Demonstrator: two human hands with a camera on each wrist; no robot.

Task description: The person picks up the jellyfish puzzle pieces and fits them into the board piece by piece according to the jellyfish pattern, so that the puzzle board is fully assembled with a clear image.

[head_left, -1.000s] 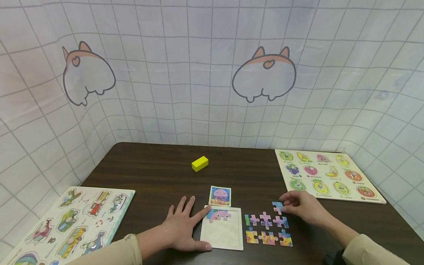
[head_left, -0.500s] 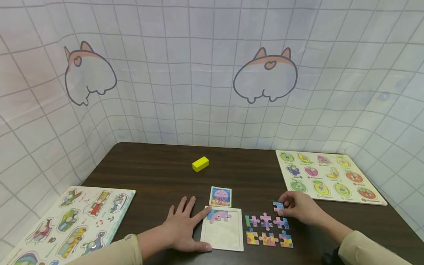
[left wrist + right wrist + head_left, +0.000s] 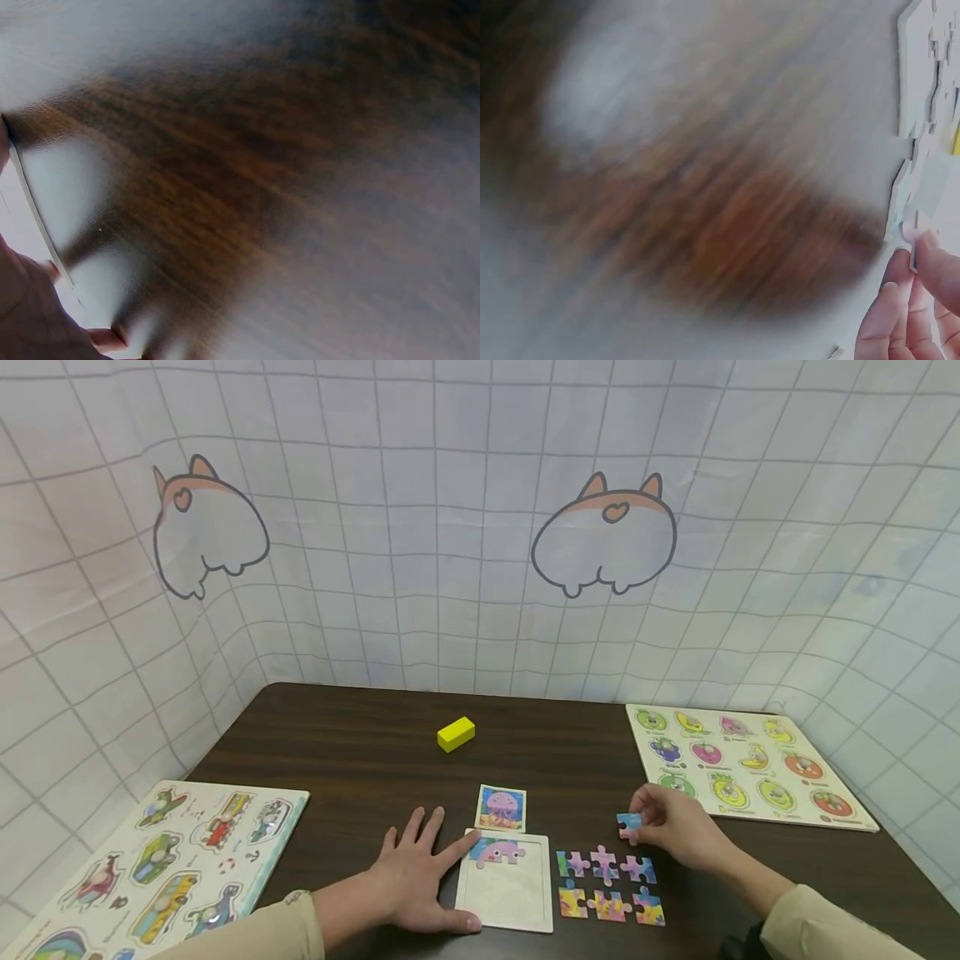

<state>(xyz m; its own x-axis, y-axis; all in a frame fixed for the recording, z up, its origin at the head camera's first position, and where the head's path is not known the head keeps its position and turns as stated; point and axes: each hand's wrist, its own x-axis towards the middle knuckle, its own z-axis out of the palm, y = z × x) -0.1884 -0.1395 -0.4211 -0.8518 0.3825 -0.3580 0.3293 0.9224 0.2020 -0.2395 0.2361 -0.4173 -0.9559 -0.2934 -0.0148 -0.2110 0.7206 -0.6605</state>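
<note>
Between the thumb and fingers of my right hand is a small blue jigsaw piece, pinched at its right side; the right wrist view shows it edge-on at the fingertips. My left hand lies with spread fingers at the left edge of a white square puzzle tray, its index fingertip and thumb touching the frame. Joined pieces with a pink sea animal sit in the tray's upper left. Right of the tray, several loose jigsaw pieces lie in two rows.
A jellyfish picture card lies just beyond the tray. Farther back stands a yellow block. A vehicle puzzle board lies at the left, a fruit puzzle board at the right. Patterned cloth surrounds the dark table.
My right fingers have closed on the blue piece, which now looks tilted and slightly raised. My left hand stays in place. The head view has shifted slightly.
</note>
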